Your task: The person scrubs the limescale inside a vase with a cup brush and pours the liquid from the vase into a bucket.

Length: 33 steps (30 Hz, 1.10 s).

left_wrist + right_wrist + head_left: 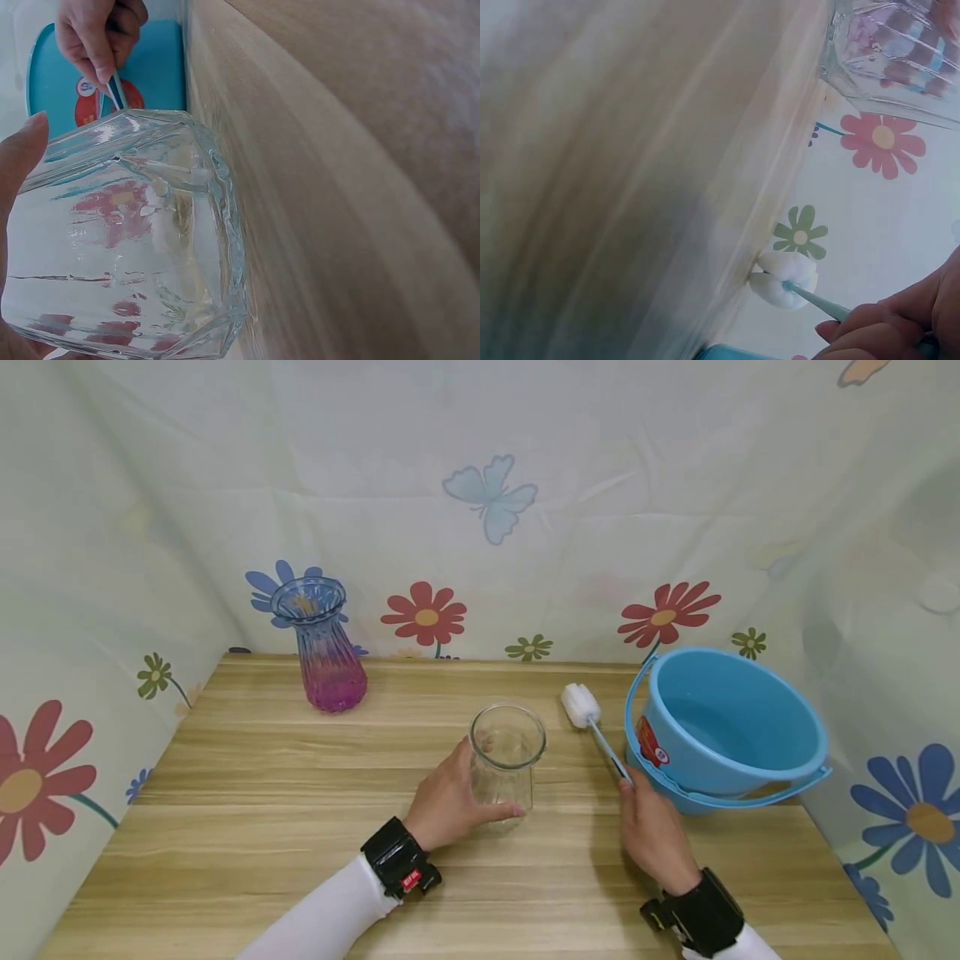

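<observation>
A clear glass jar (507,777) stands upright near the middle of the table, and my left hand (453,802) grips it from the left, thumb across its front. Its thick faceted base (225,247) shows close to the wood in the left wrist view. My right hand (656,831) holds a bottle brush by its thin blue handle (611,749). The brush's white sponge head (581,705) points away from me, to the right of the jar. In the right wrist view the fingers (881,330) curl round the handle, behind the sponge head (784,279).
A light blue bucket (738,718) with its handle lowered stands on the right, just beyond my right hand. At the back left is a ribbed glass vase (330,652), blue above and pink below. A flowered curtain (570,560) encloses the wooden table (247,810).
</observation>
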### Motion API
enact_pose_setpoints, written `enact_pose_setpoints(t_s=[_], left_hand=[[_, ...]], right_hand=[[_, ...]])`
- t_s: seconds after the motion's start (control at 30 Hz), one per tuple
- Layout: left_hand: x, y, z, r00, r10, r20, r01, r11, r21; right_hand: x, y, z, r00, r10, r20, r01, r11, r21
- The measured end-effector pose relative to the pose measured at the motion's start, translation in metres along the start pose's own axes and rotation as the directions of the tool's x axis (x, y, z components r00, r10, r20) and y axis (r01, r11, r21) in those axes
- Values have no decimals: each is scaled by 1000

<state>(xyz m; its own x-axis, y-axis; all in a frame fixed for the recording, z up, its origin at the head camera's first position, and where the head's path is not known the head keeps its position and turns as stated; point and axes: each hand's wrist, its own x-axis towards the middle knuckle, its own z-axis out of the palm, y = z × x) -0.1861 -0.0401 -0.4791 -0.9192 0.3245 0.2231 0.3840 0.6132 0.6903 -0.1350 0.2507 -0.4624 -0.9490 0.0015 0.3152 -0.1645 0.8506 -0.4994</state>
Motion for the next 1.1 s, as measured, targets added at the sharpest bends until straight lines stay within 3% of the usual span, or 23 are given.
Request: enact_pose_setpoints(t_s=[0.43,0.7,0.9,1.1], left_hand=[[0,2,-1,1000,-5,8,5,1000,-1],[0,3,-2,1000,-7,10,7,1000,-1],[0,4,-3,1000,-7,9,7,1000,3],[0,4,-2,1000,-2,1,2,1000,6]], right_hand=[[-6,-7,-6,994,-6,-105,5,1000,-11],[-3,-17,-14,975,-53,-214,57,998,11],[5,-23,-20,949,-63,-309,100,989,105],[19,-29,-23,921,-56,-385,170,948,270]])
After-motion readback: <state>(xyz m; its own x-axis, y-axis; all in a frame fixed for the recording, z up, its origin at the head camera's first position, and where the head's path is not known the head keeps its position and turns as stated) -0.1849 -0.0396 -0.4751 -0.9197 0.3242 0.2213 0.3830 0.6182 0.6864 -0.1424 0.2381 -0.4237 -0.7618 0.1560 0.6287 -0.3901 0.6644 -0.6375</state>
